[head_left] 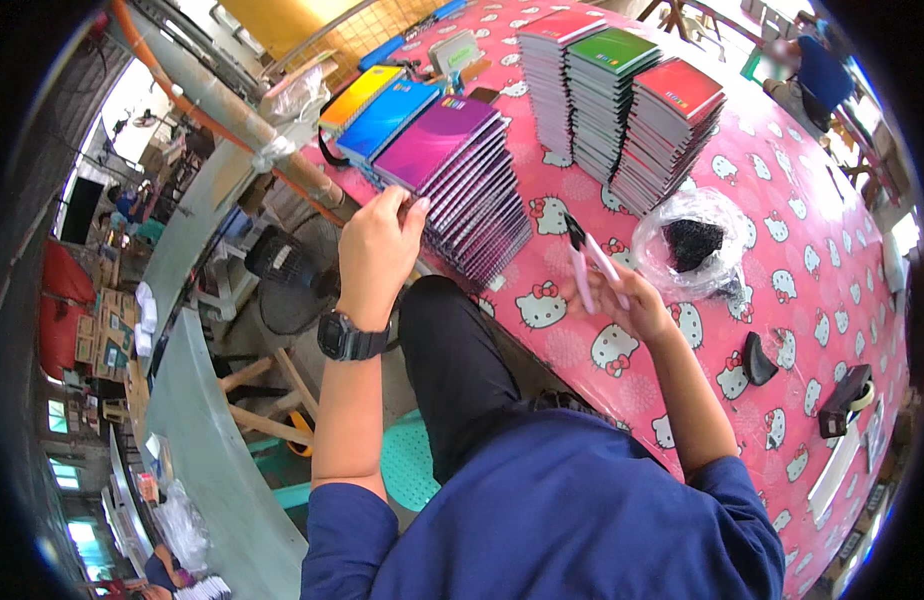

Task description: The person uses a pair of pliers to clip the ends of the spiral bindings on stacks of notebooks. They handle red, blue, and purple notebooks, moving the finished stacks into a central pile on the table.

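Observation:
My left hand (pixel 375 243) is at the near left corner of a stack of spiral notebooks with a purple cover (pixel 437 143) on top. Its fingers are curled with the thumb pressed in, and what they pinch, if anything, is hidden. In my right hand (pixel 634 305) is a pair of cutting pliers (pixel 600 259) with pale pink handles and dark jaws, pointing up and away from me. The jaws are to the right of the purple stack, apart from it. Beyond that stack lie notebooks with a blue cover (pixel 387 115) and a yellow cover (pixel 360 92).
Tall stacks topped by a green notebook (pixel 614 50) and a red notebook (pixel 682 86) stand at the back. A clear plastic bag (pixel 654 240) holding black material sits right of the pliers. Farther right are a black curved object (pixel 758 360) and a tape dispenser (pixel 846 402).

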Demonstrator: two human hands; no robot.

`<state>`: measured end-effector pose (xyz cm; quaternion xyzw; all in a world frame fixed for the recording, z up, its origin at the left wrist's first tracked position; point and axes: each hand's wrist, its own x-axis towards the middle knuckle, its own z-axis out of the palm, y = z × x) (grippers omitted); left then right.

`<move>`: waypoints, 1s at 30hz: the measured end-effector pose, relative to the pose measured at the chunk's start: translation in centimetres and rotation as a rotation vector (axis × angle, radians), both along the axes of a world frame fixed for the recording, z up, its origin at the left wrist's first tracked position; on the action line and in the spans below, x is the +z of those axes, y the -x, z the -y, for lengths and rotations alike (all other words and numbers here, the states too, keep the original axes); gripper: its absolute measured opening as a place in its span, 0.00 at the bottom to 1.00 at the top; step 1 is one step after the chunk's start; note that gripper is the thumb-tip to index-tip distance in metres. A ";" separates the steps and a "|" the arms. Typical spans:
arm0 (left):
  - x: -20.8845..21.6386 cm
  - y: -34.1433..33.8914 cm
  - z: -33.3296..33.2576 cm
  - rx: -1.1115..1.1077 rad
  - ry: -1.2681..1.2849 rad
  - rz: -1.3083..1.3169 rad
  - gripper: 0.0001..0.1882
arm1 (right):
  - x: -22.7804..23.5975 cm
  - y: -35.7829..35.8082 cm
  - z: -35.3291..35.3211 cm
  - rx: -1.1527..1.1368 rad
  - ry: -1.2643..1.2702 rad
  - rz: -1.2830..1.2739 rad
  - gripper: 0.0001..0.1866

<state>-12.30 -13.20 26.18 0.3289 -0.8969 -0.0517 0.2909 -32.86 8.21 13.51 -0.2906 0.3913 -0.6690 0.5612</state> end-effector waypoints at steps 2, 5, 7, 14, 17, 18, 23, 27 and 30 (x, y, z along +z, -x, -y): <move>-0.5 -0.1 0.6 -0.066 -0.063 -0.029 0.14 | 2.3 -0.1 2.3 0.086 0.130 0.045 0.32; 0.2 0.0 0.3 -0.067 -0.093 -0.006 0.15 | 3.6 0.1 5.0 0.093 0.247 -0.272 0.28; 0.2 -0.4 0.5 -0.055 -0.111 0.022 0.15 | 5.0 -1.2 6.4 0.051 0.190 -0.431 0.25; 0.8 -0.1 1.3 -0.084 -0.153 0.031 0.14 | 7.3 -4.3 10.2 -0.513 0.163 -1.382 0.23; 1.5 0.0 1.0 -0.098 -0.204 0.051 0.14 | 8.2 -4.5 10.8 -0.460 0.025 -1.418 0.21; 1.4 -0.1 1.1 -0.098 -0.211 0.048 0.14 | 8.1 -4.6 10.8 -0.455 0.021 -1.421 0.21; 1.3 -0.1 1.5 -0.112 -0.234 0.063 0.13 | 7.8 -5.1 10.6 -0.609 0.061 -1.600 0.25; 1.3 -0.1 1.5 -0.141 -0.259 0.055 0.11 | 7.6 -5.5 10.8 -0.618 0.066 -1.628 0.23; 1.6 -0.2 1.3 -0.143 -0.266 0.045 0.11 | 7.9 -5.7 10.8 -0.653 0.067 -1.638 0.24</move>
